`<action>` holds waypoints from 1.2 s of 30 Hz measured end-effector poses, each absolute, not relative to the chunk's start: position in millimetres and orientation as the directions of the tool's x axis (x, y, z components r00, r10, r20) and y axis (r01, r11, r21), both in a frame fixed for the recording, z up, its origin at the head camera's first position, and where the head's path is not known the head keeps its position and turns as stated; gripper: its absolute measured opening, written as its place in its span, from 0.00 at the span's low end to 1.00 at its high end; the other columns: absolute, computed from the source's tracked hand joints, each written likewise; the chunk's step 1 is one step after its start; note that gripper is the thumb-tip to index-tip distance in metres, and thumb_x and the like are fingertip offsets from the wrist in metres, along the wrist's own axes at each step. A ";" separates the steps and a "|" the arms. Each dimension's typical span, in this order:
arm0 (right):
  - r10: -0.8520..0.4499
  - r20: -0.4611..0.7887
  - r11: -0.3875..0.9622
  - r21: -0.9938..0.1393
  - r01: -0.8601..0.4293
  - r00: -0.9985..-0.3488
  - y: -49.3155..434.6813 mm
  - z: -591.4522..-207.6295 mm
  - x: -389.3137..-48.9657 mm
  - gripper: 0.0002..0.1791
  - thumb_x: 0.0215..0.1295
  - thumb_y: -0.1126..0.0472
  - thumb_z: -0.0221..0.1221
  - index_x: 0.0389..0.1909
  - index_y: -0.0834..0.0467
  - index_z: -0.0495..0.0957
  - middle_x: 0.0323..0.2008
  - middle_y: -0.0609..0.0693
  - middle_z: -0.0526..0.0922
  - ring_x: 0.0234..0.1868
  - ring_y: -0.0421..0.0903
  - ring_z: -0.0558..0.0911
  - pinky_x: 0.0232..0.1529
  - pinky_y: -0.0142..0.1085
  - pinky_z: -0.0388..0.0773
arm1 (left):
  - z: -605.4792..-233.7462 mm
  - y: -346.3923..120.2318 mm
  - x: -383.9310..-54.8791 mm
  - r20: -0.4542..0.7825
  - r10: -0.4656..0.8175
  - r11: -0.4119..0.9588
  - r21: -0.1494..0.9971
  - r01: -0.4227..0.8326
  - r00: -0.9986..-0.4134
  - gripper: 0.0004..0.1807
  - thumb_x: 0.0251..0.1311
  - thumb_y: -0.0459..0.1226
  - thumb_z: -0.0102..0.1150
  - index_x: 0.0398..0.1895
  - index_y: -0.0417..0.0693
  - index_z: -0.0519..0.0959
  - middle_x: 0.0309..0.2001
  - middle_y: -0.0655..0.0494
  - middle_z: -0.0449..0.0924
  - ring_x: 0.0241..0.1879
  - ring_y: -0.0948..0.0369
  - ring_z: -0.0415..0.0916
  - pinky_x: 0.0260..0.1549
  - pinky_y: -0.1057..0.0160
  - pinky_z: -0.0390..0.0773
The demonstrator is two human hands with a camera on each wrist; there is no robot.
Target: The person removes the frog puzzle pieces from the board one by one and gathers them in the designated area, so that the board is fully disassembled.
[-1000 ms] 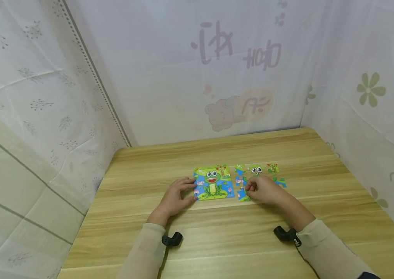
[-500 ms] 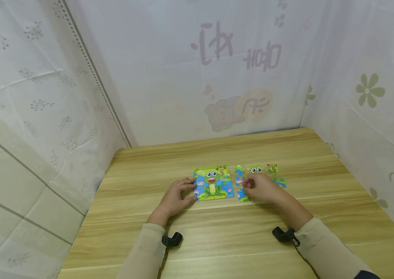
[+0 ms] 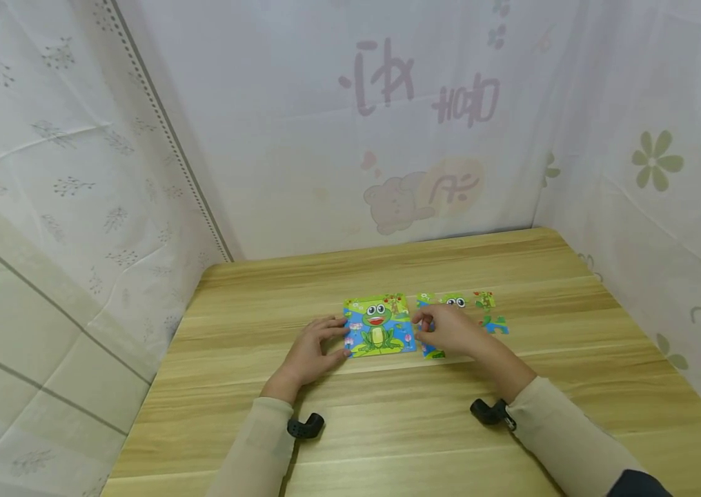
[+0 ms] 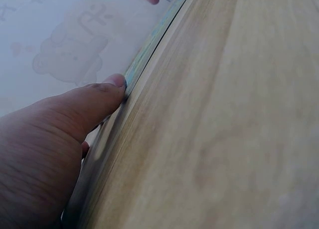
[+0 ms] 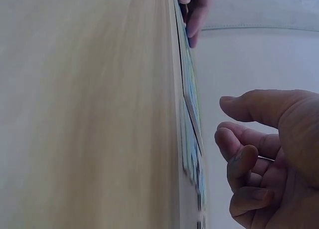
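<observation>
A square frog picture board (image 3: 378, 333) lies flat near the middle of the table. My left hand (image 3: 308, 355) rests at its left side, fingertips and thumb touching the edge; the left wrist view shows the thumb (image 4: 102, 92) against that edge. Just right of the board, jigsaw pieces of a like frog scene lie in loose rows. My right hand (image 3: 452, 333) is over them, fingertips near the board's right edge and hiding the middle pieces. In the right wrist view its thumb (image 5: 249, 105) and loosely bent fingers stand apart with nothing between them.
Beyond the right hand show a tree piece (image 3: 484, 299), a blue-green piece (image 3: 497, 325) and a piece with the frog's eyes (image 3: 456, 301). The wooden table (image 3: 388, 428) ends at a printed white curtain (image 3: 301, 138). Black wrist devices (image 3: 305, 426) sit on both sleeves.
My right hand has moved left across the jigsaw pieces toward the board, and its fingers have spread apart. The left hand and the board have stayed put.
</observation>
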State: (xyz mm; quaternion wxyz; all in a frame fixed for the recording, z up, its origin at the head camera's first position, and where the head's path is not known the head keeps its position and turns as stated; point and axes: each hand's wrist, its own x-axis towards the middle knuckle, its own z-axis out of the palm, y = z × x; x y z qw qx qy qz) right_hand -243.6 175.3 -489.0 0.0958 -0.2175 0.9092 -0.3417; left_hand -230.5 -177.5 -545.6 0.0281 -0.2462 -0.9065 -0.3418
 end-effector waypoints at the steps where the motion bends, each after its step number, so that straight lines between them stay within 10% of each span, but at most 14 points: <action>1: -0.465 -0.028 0.668 -0.667 -0.330 -0.885 172.4 -489.1 -244.6 0.16 0.68 0.59 0.71 0.53 0.60 0.84 0.32 0.43 0.80 0.32 0.42 0.78 0.34 0.36 0.79 | -545.4 -177.4 -230.4 0.217 0.428 0.646 0.606 0.465 -0.877 0.26 0.64 0.48 0.74 0.65 0.55 0.83 0.74 0.64 0.72 0.76 0.56 0.62 0.76 0.45 0.60; 36: -0.502 -0.163 0.715 -0.631 -0.302 -0.850 113.0 -489.6 -252.1 0.27 0.59 0.57 0.78 0.59 0.57 0.83 0.33 0.45 0.79 0.32 0.44 0.77 0.32 0.36 0.79 | -541.7 -176.6 -229.0 0.199 0.424 0.635 0.630 0.447 -0.884 0.26 0.64 0.46 0.74 0.65 0.54 0.83 0.74 0.61 0.72 0.77 0.56 0.61 0.76 0.45 0.60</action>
